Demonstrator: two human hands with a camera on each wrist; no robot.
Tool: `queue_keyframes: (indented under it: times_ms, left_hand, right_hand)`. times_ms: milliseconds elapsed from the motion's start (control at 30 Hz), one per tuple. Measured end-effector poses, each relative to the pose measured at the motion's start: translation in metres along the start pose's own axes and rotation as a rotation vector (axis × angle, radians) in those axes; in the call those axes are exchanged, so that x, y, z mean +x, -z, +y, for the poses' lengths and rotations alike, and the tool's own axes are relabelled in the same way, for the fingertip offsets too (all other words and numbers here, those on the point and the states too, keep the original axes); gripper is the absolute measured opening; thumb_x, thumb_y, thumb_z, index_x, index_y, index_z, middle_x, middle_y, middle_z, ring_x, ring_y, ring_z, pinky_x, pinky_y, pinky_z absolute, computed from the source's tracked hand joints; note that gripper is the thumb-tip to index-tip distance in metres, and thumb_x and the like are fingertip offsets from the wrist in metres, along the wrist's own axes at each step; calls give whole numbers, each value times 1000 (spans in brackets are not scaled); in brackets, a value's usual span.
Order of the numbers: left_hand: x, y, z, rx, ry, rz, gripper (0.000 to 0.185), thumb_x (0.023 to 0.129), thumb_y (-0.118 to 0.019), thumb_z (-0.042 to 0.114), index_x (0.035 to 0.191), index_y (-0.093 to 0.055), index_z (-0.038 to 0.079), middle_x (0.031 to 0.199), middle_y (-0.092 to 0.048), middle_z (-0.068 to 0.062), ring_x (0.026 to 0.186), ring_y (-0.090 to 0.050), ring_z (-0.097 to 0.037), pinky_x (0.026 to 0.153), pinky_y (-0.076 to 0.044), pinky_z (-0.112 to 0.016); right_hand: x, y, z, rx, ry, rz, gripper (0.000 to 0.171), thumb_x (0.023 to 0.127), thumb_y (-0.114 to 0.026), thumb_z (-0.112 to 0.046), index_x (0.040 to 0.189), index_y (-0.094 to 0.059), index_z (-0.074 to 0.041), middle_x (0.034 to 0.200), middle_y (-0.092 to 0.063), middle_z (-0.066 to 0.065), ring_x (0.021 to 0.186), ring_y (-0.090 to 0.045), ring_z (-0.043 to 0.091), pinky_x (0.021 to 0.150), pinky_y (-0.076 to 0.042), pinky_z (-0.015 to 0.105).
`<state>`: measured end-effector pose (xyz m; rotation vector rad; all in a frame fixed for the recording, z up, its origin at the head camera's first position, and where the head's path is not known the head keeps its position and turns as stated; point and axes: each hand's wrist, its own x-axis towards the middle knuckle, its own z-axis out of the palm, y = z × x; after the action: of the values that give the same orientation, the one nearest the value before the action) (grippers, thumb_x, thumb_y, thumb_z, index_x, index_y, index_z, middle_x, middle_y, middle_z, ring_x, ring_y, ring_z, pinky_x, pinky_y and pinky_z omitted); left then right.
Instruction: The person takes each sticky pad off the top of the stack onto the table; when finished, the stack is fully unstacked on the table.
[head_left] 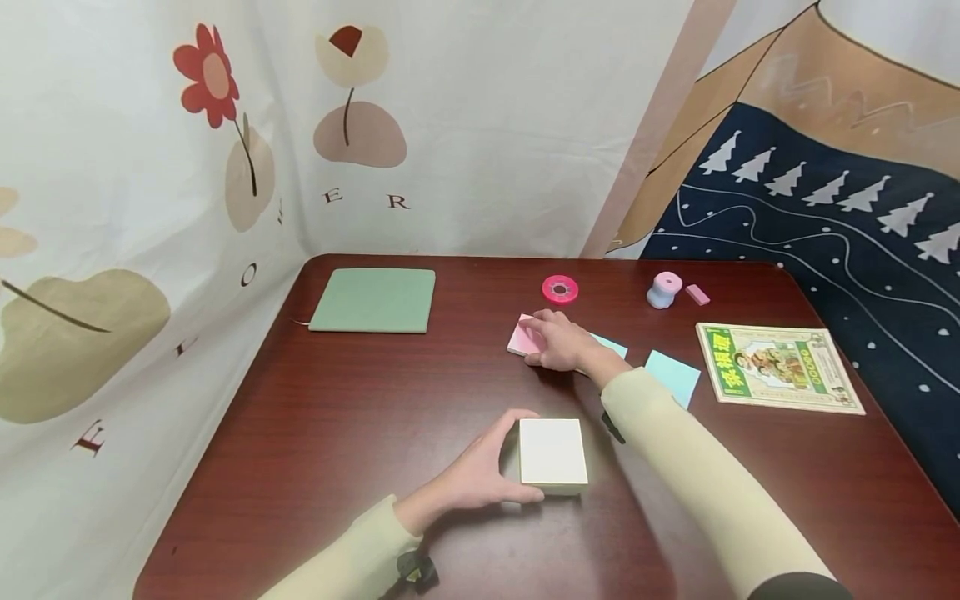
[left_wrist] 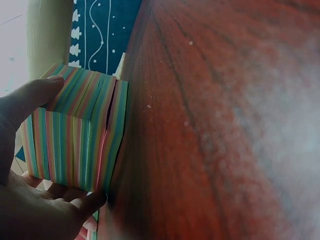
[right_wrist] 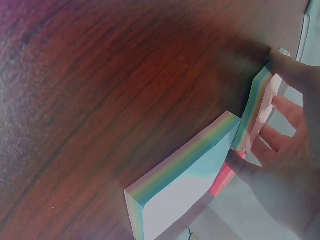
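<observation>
Printed white cloth point(head_left: 517, 108) hangs behind a reddish-brown table point(head_left: 352, 417).

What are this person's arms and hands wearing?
The left hand and right hand are ungloved. The left sleeve and right sleeve are long, plain pale cream. Small dark devices show near both cuffs; something dark, partly cut off, covers the right sleeve's lower end in the head view.

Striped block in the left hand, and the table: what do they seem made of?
The block looks like matte paper: thin coloured layers show along its sides. The table seems wood or laminate, fairly glossy: dark grain and pale glare show.
</observation>
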<state>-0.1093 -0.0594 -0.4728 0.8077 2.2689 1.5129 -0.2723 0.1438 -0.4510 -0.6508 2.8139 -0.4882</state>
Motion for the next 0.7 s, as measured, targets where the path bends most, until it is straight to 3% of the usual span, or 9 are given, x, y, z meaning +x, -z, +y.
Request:
queue_keyframes:
  times_ms: [167, 333, 500, 700]
  left_hand:
    - [0, 0, 1, 5, 4, 1, 85, 65, -91, 23, 134, -41, 30, 113, -57, 9, 103, -54, -15, 91, -45, -35]
    - [0, 0, 1, 6, 0, 2, 86, 65, -91, 23, 135, -41, 30, 112, -57, 9, 103, -54, -15, 90, -45, -34]
    - [0, 1, 1, 13, 9, -1, 87, 66, -91, 25, 136, -40, 28, 115, -56, 8, 105, -54, -14, 93, -44, -36]
    - [0, 0, 1, 48, 35, -6, 89, 67, -90, 32, 139, -38, 29, 125, -53, 9, 112, -51, -12, 98, -42, -38]
  right_hand:
    - [-6, 4, 0, 14, 48, 30, 76, 83, -76, -33, 148, -44, -9, 153, -31, 20, 137, -30, 38, 108, -32, 54]
    - [-24, 15, -7, 62, 171, 97, 72, 84, -76, -32, 144, -48, -6, 151, -34, 21, 137, -31, 37, 108, -34, 52]
    - [-62, 28, -25, 128, 276, 74, 67, 85, -76, -32, 143, -50, -9, 150, -38, 19, 135, -35, 34, 104, -39, 51]
    - [-113, 30, -47, 166, 336, 13, 65, 88, -72, -42, 143, -52, -15, 149, -42, 9, 133, -41, 26, 103, -41, 47]
